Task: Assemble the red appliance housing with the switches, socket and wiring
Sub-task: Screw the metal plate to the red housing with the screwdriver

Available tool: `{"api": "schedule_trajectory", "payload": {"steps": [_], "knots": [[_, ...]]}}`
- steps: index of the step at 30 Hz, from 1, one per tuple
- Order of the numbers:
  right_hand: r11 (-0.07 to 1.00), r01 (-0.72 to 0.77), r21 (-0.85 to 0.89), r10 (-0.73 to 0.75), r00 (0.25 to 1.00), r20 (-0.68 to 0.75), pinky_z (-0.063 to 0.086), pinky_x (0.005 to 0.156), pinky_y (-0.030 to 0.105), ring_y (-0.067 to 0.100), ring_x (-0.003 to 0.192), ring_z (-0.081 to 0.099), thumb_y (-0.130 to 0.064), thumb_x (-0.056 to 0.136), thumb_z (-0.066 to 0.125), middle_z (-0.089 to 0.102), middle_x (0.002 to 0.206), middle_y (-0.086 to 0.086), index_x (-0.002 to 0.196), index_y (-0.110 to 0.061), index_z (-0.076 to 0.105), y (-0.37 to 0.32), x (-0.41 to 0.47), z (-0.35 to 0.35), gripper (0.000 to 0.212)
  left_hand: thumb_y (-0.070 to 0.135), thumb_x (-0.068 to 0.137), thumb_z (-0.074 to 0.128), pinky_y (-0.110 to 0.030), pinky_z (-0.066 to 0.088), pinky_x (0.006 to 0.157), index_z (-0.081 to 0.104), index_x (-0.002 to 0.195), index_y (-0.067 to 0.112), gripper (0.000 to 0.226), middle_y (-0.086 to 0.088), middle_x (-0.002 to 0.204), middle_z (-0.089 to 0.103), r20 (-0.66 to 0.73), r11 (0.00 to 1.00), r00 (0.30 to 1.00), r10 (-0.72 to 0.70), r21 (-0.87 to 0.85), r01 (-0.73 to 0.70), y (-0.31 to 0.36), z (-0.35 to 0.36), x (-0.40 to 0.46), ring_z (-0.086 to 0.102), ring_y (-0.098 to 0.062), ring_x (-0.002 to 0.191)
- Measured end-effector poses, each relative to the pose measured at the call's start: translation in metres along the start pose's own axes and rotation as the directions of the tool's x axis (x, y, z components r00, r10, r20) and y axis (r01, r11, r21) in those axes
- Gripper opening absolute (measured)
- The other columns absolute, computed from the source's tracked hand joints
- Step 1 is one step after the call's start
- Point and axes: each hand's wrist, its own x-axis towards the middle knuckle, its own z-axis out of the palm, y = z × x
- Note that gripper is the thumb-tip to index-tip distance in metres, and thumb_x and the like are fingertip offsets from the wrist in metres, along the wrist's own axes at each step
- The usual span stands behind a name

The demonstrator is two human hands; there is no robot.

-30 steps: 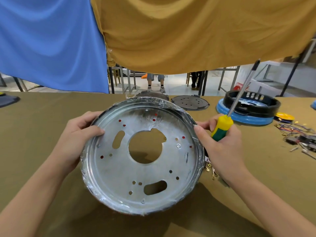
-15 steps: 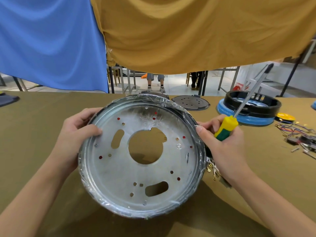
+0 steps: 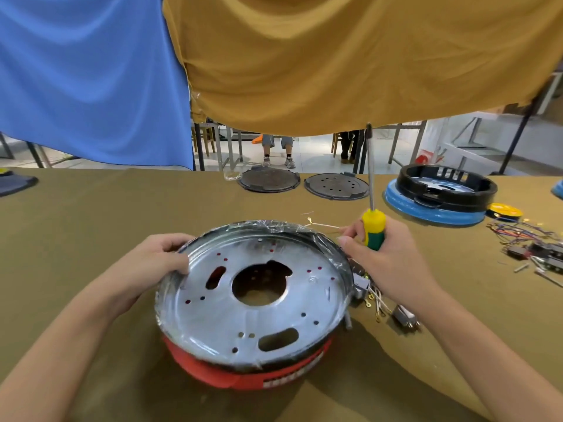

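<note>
Left hand (image 3: 152, 263) gripping far-left rim of red housing (image 3: 243, 373), thumb over metal base plate (image 3: 256, 300). Right hand (image 3: 387, 263) clenched round upright yellow-green screwdriver (image 3: 374, 228), fingertips at right rim. Housing resting on olive table (image 3: 91, 214), centre front. Loose wires (image 3: 376, 303) just beside right edge. Blue-and-black unit (image 3: 438, 199) far right.

You're showing two bare forearms coming in from the bottom corners, no sleeves reaching into view. Your left hand (image 3: 152, 263) and right hand (image 3: 393, 260) are wearing no gloves, rings, watch or bands; nails are looking short, unpainted.
</note>
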Motion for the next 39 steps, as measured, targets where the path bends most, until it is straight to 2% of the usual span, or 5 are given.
{"api": "schedule_trajectory", "payload": {"steps": [6,14,21,29,39], "knots": [[0.996,-0.086,-0.026,0.088,0.994,0.068,0.052,0.07,0.039,0.024,0.074,0.063,-0.008,0.085,0.071,0.066,0.078,0.014,0.062,-0.024,0.046,0.004,0.0,0.008,0.037,0.025,0.086,0.075,-0.028,0.049,0.087,0.062,0.123,0.024,0.039,0.002,0.118,0.067,0.078,0.923,0.997,-0.021,0.385,-0.011,0.014,-0.013,0.023,0.066,-0.012,0.098],[0.994,-0.109,0.0,0.109,0.993,0.035,0.049,0.062,0.032,0.015,0.062,0.055,-0.008,0.085,0.072,0.067,0.076,0.01,0.065,-0.021,0.049,0.007,-0.005,0.017,0.033,0.066,0.072,0.074,-0.028,0.045,0.091,0.052,0.132,0.034,0.071,0.013,0.126,0.057,0.506,0.553,0.853,0.128,0.678,-0.485,0.091,0.074,0.106,0.053,-0.006,0.107],[0.992,-0.117,0.054,0.118,0.993,-0.014,0.053,0.071,0.043,0.022,0.073,0.061,-0.011,0.086,0.072,0.068,0.078,0.007,0.068,-0.02,0.054,0.013,-0.008,0.023,0.027,0.048,0.073,0.082,-0.029,0.035,0.059,0.057,0.072,0.029,0.031,0.013,0.076,0.058,0.575,0.597,0.776,0.259,0.536,-0.597,0.07,0.106,0.131,0.054,-0.007,0.072],[0.987,-0.131,0.093,0.134,0.99,-0.031,0.055,0.072,0.044,0.022,0.072,0.06,-0.013,0.086,0.072,0.067,0.078,0.006,0.068,-0.018,0.053,0.015,-0.008,0.024,0.026,0.043,0.079,0.078,-0.026,0.035,0.06,0.057,0.072,0.029,0.027,0.024,0.069,0.057,0.606,0.604,0.751,0.263,0.503,-0.618,0.07,0.103,0.138,0.052,0.004,0.066],[0.97,-0.162,0.182,0.183,0.977,-0.106,0.054,0.078,0.052,0.03,0.079,0.061,-0.005,0.082,0.072,0.067,0.078,0.007,0.07,-0.011,0.05,0.012,-0.01,0.032,0.026,0.066,0.071,0.074,-0.031,0.04,0.058,0.069,0.079,0.011,0.056,0.002,0.063,0.061,0.515,0.654,0.852,0.097,0.612,-0.444,0.062,0.093,0.143,0.053,-0.014,0.058]]}}
